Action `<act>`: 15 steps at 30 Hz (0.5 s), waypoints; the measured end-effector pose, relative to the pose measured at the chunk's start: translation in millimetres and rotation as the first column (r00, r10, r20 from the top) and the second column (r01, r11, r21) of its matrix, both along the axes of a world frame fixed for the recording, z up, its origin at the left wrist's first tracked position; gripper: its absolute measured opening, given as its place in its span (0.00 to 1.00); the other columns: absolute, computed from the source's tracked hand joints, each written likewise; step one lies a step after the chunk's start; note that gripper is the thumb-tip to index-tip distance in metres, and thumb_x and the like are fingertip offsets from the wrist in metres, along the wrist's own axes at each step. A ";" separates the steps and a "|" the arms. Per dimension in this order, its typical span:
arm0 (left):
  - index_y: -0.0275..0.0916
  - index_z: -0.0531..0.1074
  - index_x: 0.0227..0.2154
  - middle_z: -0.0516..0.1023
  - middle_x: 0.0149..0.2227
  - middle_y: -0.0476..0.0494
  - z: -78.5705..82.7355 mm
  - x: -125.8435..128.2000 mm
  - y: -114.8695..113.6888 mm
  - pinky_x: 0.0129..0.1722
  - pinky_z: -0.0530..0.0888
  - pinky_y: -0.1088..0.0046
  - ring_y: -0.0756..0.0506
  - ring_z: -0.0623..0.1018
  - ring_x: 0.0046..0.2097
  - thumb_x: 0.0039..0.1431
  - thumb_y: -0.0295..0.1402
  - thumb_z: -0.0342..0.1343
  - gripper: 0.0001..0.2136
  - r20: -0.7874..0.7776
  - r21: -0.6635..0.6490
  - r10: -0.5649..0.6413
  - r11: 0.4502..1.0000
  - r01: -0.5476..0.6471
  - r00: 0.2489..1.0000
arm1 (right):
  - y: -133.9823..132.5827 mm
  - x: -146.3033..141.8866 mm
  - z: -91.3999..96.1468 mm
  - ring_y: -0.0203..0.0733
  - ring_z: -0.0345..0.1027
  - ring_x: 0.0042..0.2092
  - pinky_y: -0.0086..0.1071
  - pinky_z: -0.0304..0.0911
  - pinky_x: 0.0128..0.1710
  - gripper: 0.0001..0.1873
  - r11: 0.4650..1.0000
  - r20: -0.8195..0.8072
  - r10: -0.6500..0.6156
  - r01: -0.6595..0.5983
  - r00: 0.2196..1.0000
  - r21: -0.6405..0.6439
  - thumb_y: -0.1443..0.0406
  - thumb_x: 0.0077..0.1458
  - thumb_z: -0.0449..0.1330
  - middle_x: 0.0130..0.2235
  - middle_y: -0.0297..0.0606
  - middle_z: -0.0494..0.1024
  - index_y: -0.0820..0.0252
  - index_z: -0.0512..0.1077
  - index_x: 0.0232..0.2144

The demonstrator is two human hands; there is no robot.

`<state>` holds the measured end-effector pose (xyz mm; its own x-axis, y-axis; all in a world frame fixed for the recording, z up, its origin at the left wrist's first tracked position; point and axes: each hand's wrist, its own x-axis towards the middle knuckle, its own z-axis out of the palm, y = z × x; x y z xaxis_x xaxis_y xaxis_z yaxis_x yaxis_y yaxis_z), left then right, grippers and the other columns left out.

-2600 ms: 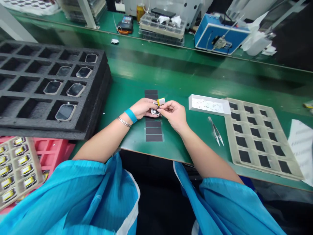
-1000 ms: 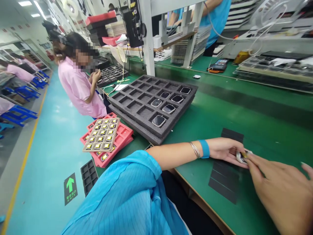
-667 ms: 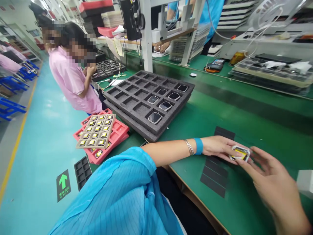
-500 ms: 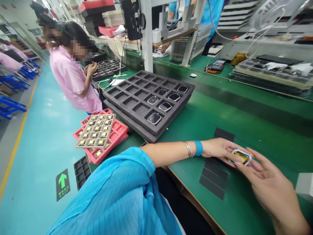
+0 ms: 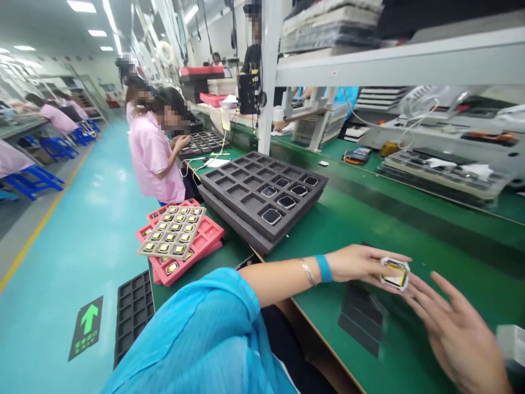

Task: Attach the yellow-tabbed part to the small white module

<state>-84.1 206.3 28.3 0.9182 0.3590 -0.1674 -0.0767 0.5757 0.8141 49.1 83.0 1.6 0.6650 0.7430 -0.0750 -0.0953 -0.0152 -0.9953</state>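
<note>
My left hand [image 5: 361, 264] holds a small white watch case with a yellow part inside [image 5: 394, 273], just above the green table [image 5: 369, 219]. My right hand [image 5: 459, 334] is to its right with fingers spread, its fingertips touching the case's edge. A strip of black pads [image 5: 361, 320] lies on the table under my hands. A blue band and a metal bracelet circle my left wrist.
A stack of black foam trays [image 5: 250, 191] with several watch cases lies to the left. Beyond its near corner, a beige tray of yellow parts [image 5: 174, 232] rests on red trays [image 5: 205, 241]. A person in pink [image 5: 153, 156] stands in the aisle. A black tray [image 5: 133, 309] lies on the floor.
My head has turned left and lifted, so the aisle and shelves show. My right hand has loosened from pinching the case to spread fingers. My left hand keeps hold of the case.
</note>
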 end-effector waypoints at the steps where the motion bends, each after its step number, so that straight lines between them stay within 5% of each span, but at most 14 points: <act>1: 0.32 0.62 0.62 0.75 0.40 0.41 12.4 -19.7 -5.5 0.54 0.73 0.60 0.49 0.78 0.39 0.54 0.25 0.57 0.30 0.032 -0.047 -0.007 0.999 0.008 0.999 | -0.1 1.1 0.9 0.59 0.68 0.57 0.52 0.58 0.61 0.48 0.998 -0.022 -0.008 0.009 1.000 0.058 0.51 0.23 0.75 0.49 0.48 0.76 0.52 0.70 0.52; 4: 0.36 0.56 0.66 0.75 0.48 0.35 48.2 -90.8 -23.0 0.53 0.72 0.63 0.45 0.79 0.46 0.56 0.28 0.56 0.33 0.132 0.054 -0.004 0.999 -0.003 0.991 | 1.2 1.9 1.3 0.57 0.73 0.49 0.56 0.57 0.62 0.41 0.991 -0.049 -0.067 0.072 0.997 0.117 0.50 0.22 0.75 0.40 0.45 0.78 0.56 0.71 0.42; 5: 0.37 0.57 0.65 0.75 0.49 0.35 57.6 -114.8 -25.8 0.51 0.73 0.63 0.43 0.78 0.48 0.56 0.30 0.57 0.33 0.128 0.176 0.076 0.980 -0.098 0.989 | 2.0 1.6 0.4 0.55 0.74 0.47 0.56 0.57 0.61 0.40 0.990 -0.041 -0.087 0.091 0.995 0.109 0.51 0.21 0.75 0.38 0.44 0.77 0.57 0.71 0.40; 6: 0.38 0.59 0.64 0.75 0.50 0.36 65.1 -137.4 -25.6 0.50 0.73 0.64 0.43 0.78 0.48 0.55 0.31 0.59 0.33 0.123 0.341 0.229 0.904 -0.257 0.966 | 2.7 1.2 -1.1 0.54 0.75 0.45 0.56 0.58 0.61 0.40 0.990 -0.022 -0.099 0.101 0.995 0.097 0.51 0.21 0.74 0.37 0.43 0.77 0.59 0.71 0.39; 7: 0.39 0.61 0.63 0.75 0.49 0.38 70.4 -157.7 -22.0 0.50 0.73 0.66 0.43 0.77 0.49 0.53 0.30 0.61 0.33 0.136 0.532 0.430 0.728 -0.432 0.893 | 3.4 0.9 -3.2 0.52 0.75 0.43 0.56 0.59 0.60 0.38 0.991 0.005 -0.106 0.105 0.994 0.085 0.52 0.22 0.74 0.37 0.43 0.77 0.60 0.71 0.39; 8: 0.40 0.63 0.61 0.76 0.48 0.40 73.6 -175.4 -15.1 0.51 0.73 0.67 0.44 0.76 0.49 0.51 0.30 0.64 0.33 0.161 0.703 0.626 0.470 -0.533 0.763 | 3.9 0.8 -5.6 0.51 0.75 0.42 0.54 0.60 0.60 0.37 0.992 0.036 -0.108 0.106 0.993 0.072 0.53 0.23 0.73 0.37 0.44 0.77 0.61 0.71 0.39; 9: 0.40 0.65 0.59 0.76 0.48 0.42 74.8 -190.3 -5.3 0.51 0.72 0.67 0.44 0.76 0.49 0.49 0.31 0.65 0.32 0.210 0.813 0.781 0.194 -0.548 0.589 | 4.2 1.0 -8.0 0.50 0.74 0.42 0.53 0.61 0.59 0.35 0.993 0.071 -0.109 0.105 0.992 0.058 0.53 0.25 0.72 0.38 0.44 0.77 0.61 0.71 0.39; 10: 0.40 0.68 0.57 0.75 0.49 0.42 74.4 -202.4 6.4 0.53 0.71 0.67 0.44 0.74 0.50 0.49 0.31 0.66 0.30 0.254 0.882 0.862 -0.021 -0.470 0.438 | 4.3 1.6 -10.4 0.50 0.74 0.43 0.51 0.62 0.58 0.34 0.993 0.103 -0.110 0.106 0.989 0.042 0.53 0.26 0.71 0.38 0.45 0.77 0.62 0.71 0.39; 11: 0.40 0.69 0.54 0.75 0.49 0.42 72.9 -212.1 19.1 0.53 0.70 0.68 0.45 0.74 0.50 0.49 0.30 0.67 0.27 0.293 0.916 0.897 -0.163 -0.367 0.332 | 4.2 2.6 -12.6 0.50 0.74 0.43 0.49 0.63 0.57 0.33 0.994 0.131 -0.111 0.108 0.985 0.028 0.53 0.28 0.70 0.39 0.45 0.77 0.62 0.72 0.39; 13: 0.38 0.72 0.50 0.76 0.47 0.42 68.7 -224.8 43.4 0.53 0.70 0.69 0.46 0.74 0.48 0.50 0.31 0.67 0.22 0.301 0.948 0.921 -0.261 -0.182 0.247 | 3.5 6.0 -16.1 0.49 0.74 0.44 0.47 0.65 0.55 0.32 0.993 0.179 -0.120 0.120 0.976 0.013 0.52 0.31 0.69 0.40 0.46 0.77 0.62 0.72 0.39; 15: 0.38 0.74 0.46 0.77 0.44 0.43 65.0 -230.1 61.8 0.52 0.69 0.68 0.45 0.74 0.47 0.50 0.33 0.67 0.19 0.200 0.979 0.949 -0.205 -0.007 0.245 | 2.3 11.1 -19.2 0.50 0.74 0.45 0.46 0.66 0.55 0.31 0.993 0.219 -0.119 0.121 0.968 0.004 0.52 0.33 0.67 0.41 0.46 0.78 0.62 0.72 0.40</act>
<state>-314.2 268.1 93.2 0.0602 0.8380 0.5424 0.7663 -0.3870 0.5129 60.2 85.3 -17.6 0.7501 0.6570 0.0754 0.1230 -0.0265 -0.9921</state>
